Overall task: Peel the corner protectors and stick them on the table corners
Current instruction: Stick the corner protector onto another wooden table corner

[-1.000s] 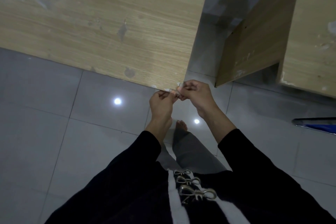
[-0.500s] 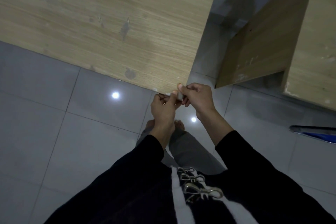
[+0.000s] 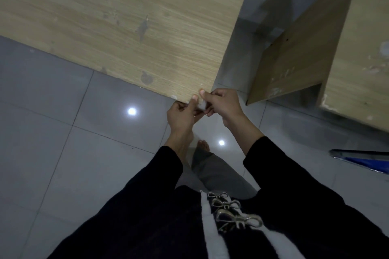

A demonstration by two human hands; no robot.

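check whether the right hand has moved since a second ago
Yes, slightly: the right hand edged forward, its thumb now over the light wooden table corner's top.

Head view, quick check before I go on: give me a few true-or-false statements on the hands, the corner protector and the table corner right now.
1. The left hand and right hand are both at the near corner of the table. True.
2. The left hand hangs idle. False: together with the right hand it pinches a small pale corner protector.
3. The tabletop is glass. False: it is wood-grained, with stains.
4. A blue object lies at the right edge, over the tiled floor. True.
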